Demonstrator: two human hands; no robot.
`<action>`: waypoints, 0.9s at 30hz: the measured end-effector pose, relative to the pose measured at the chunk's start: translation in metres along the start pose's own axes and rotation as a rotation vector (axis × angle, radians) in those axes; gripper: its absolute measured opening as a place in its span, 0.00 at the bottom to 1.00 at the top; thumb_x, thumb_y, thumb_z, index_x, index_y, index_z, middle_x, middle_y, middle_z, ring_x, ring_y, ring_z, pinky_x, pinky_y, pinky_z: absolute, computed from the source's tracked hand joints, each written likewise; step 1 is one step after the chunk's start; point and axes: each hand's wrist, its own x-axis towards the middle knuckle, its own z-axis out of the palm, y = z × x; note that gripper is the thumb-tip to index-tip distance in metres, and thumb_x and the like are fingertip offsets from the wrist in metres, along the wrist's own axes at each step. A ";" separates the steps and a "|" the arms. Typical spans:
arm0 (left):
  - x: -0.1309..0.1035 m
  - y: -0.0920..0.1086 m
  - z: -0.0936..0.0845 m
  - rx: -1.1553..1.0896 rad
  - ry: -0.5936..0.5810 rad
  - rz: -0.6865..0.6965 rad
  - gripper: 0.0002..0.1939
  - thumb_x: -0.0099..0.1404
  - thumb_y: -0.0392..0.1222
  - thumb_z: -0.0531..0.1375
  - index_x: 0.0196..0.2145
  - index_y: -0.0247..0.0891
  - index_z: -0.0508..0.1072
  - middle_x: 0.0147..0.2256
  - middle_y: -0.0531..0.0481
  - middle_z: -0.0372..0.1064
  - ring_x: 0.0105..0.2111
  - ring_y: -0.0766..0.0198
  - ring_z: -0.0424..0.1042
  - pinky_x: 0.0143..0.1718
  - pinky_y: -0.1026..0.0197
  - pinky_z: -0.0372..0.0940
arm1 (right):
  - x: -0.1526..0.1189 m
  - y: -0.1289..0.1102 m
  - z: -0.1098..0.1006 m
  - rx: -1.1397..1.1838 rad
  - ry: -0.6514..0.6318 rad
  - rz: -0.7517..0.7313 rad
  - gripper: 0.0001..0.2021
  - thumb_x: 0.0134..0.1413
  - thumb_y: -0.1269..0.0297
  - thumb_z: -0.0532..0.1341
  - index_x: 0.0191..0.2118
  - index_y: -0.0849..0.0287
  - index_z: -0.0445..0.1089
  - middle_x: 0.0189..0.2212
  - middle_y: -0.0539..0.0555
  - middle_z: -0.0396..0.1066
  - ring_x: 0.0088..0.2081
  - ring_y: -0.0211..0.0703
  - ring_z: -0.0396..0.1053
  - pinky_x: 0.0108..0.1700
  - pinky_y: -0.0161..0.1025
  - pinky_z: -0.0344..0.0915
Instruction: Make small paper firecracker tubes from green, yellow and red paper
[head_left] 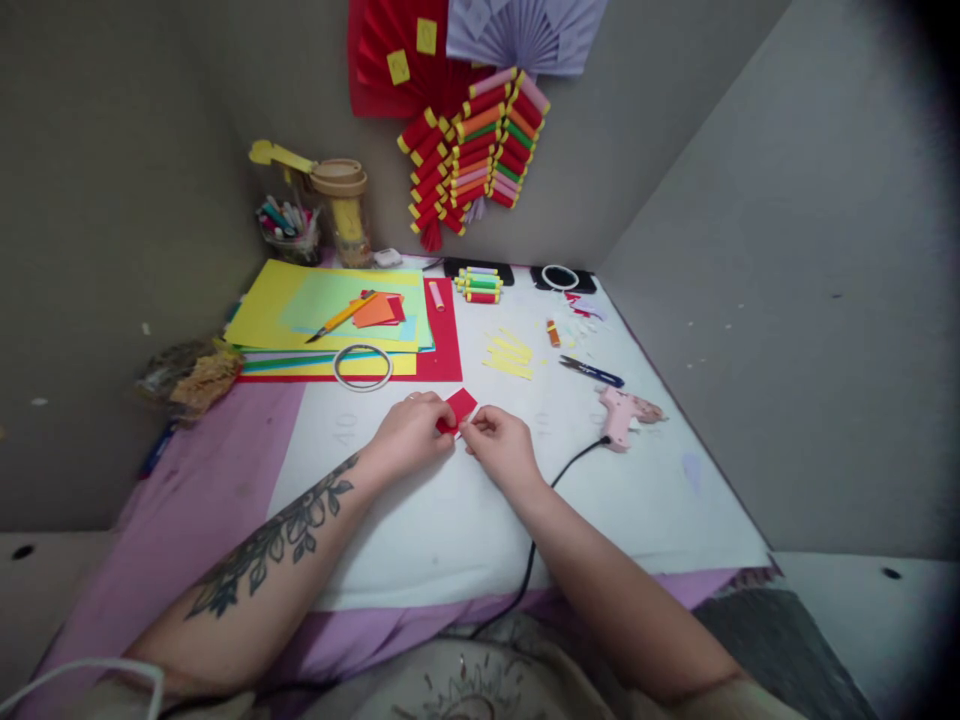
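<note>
A small piece of red paper (461, 403) lies at the middle of the table, between my two hands. My left hand (417, 428) grips its left edge with curled fingers. At its lower right corner, my right hand (498, 440) is pinched, with thumb and fingertips pressed together. A thin whitish edge shows by the right fingertips; I cannot make out what it is. Beyond the hands lie several yellow paper strips (510, 355) and a row of small paper rolls (480, 284) with yellow ends.
Right of my hands are a pink glue gun (619, 418), its black cord (551, 485) and dark snips (592, 371). To the left, a tape ring (363, 367) and a cutter knife (341, 316) lie on coloured paper sheets (255, 310). A cup (347, 215) stands behind.
</note>
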 end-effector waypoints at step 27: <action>0.001 0.005 -0.006 -0.037 -0.056 -0.019 0.08 0.53 0.38 0.56 0.32 0.42 0.73 0.36 0.48 0.70 0.39 0.56 0.66 0.40 0.57 0.61 | 0.039 0.017 -0.028 -0.430 0.039 -0.334 0.05 0.48 0.69 0.59 0.25 0.57 0.70 0.26 0.51 0.67 0.30 0.40 0.65 0.35 0.36 0.60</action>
